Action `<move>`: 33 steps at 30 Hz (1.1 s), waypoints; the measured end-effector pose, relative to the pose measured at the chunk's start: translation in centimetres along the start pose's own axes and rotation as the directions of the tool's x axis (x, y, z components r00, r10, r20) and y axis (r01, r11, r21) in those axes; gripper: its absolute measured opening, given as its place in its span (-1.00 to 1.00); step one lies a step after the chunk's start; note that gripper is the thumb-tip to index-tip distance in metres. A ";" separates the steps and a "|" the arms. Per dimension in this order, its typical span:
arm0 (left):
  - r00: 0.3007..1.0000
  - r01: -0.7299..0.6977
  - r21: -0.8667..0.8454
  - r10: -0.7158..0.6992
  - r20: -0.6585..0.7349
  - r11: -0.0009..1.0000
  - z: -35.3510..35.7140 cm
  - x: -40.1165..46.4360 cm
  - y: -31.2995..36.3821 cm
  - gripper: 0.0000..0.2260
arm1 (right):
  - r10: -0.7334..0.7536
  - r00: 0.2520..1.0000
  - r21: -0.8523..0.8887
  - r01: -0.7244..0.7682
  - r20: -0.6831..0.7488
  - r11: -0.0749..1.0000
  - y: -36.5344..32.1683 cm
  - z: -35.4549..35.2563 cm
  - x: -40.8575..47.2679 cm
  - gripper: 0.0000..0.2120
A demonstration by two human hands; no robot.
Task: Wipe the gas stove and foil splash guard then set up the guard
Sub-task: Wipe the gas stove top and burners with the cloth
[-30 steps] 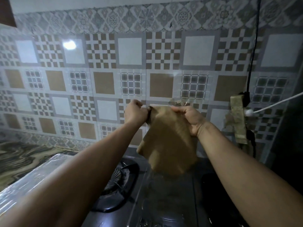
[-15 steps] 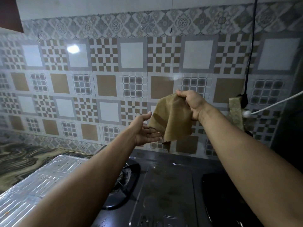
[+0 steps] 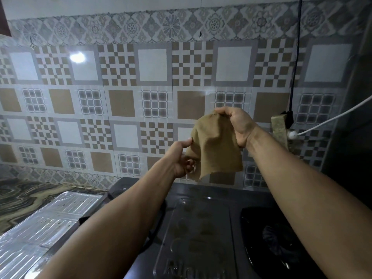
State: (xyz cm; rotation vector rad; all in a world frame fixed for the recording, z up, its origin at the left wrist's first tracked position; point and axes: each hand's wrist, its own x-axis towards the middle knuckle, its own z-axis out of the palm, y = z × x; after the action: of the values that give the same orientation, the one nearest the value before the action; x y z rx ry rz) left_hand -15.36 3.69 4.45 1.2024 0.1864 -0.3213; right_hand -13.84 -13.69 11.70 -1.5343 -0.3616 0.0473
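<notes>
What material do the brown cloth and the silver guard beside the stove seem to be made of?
Cloth: likely soft woven or microfibre fabric, matte; it droops in folds from the right hand. Guard: probably aluminium foil, shiny and ribbed, reflecting light.

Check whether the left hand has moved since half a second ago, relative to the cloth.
Yes. The left hand has closed in on the brown cloth and now grips its left edge, where before it was open beside it; the right hand holds the top.

Embossed lettering on gas stove (image 3: 199,238) front edge, cut off, unreadable
</notes>
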 end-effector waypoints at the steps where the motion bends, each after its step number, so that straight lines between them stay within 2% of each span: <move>1: 0.994 -0.068 -0.007 0.067 -0.087 0.998 0.1 0.0 0.0 -0.57 | 0.017 0.999 -0.017 -0.017 -0.033 1.000 -0.1 -0.2 -0.1 -0.76; 4: 0.937 -0.285 -0.056 0.266 -0.224 0.957 -0.7 0.0 0.8 -0.73 | 0.039 0.991 -0.055 -0.046 -0.129 0.997 -0.3 -1.1 -0.3 -0.79; 7: 0.856 -0.417 0.084 0.422 -0.298 0.905 -1.7 -0.2 1.9 -0.73 | -0.029 0.964 -0.151 -0.011 -0.264 0.988 0.2 -2.0 -0.1 -0.91; 10: 0.803 -0.485 0.118 0.494 -0.332 0.867 -2.2 -0.5 3.0 -0.76 | -0.067 0.921 -0.123 0.021 -0.383 0.992 0.8 -2.0 0.4 -0.79; 12: 0.802 -0.506 0.099 0.510 -0.312 0.857 -2.6 -0.6 3.8 -0.62 | -0.052 0.896 -0.052 0.032 -0.441 0.998 1.1 -1.7 0.9 -0.73; 15: 0.876 -0.441 0.052 0.443 -0.190 0.896 -3.0 -1.1 4.5 -0.36 | -0.077 0.867 -0.102 0.030 -0.493 0.994 1.6 -1.7 1.6 -0.63; 17: 0.902 -0.401 0.082 0.409 -0.140 0.912 -3.2 -1.6 4.7 -0.43 | -0.103 0.878 -0.201 0.008 -0.467 0.980 1.6 -1.8 1.8 -0.64; 19: 0.896 -0.407 0.110 0.419 -0.143 0.907 -3.7 -1.4 4.9 -0.58 | -0.088 0.913 -0.248 -0.015 -0.399 0.969 1.3 -1.8 1.7 -0.74; 22: 0.846 -0.447 0.242 0.495 -0.197 0.861 -4.6 -0.8 4.8 -0.69 | -0.029 0.961 -0.262 -0.045 -0.274 0.964 1.1 -2.3 1.3 -0.69; 23: 0.822 -0.456 0.325 0.532 -0.204 0.829 -4.7 -0.8 4.8 -0.70 | -0.047 0.967 -0.329 -0.038 -0.249 0.944 1.1 -2.6 1.4 -0.66; 24: 0.794 -0.461 0.411 0.572 -0.204 0.786 -4.7 -0.8 4.8 -0.72 | -0.088 0.970 -0.433 -0.018 -0.224 0.901 1.2 -2.7 1.3 -0.64; 26: 0.733 -0.459 0.564 0.652 -0.197 0.686 -4.6 -0.8 4.8 -0.83 | -0.190 0.967 -0.662 0.029 -0.172 0.749 1.2 -2.6 1.2 -0.70; 27: 0.704 -0.451 0.621 0.683 -0.194 0.641 -4.4 -0.9 4.8 -0.90 | -0.231 0.961 -0.737 0.046 -0.152 0.674 1.3 -2.6 1.2 -0.75; 29: 0.669 -0.424 0.701 0.720 -0.185 0.573 -4.2 -1.0 5.0 -0.96 | -0.269 0.952 -0.783 0.055 -0.147 0.619 1.3 -2.6 1.1 -0.80; 31: 0.665 -0.389 0.755 0.728 -0.166 0.528 -4.1 -0.9 5.4 -0.93 | -0.235 0.960 -0.739 0.049 -0.150 0.672 1.2 -2.8 1.0 -0.85; 33: 0.699 -0.374 0.760 0.700 -0.145 0.531 -4.1 -1.0 5.8 -0.87 | -0.134 0.979 -0.622 0.008 -0.156 0.783 1.3 -2.9 1.1 -0.92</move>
State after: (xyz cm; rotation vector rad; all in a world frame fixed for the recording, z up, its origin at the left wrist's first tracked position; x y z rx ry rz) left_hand -14.21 9.52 8.44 2.0079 0.0498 0.5372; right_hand -11.82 -16.19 10.69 -2.1602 -0.2915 -0.3119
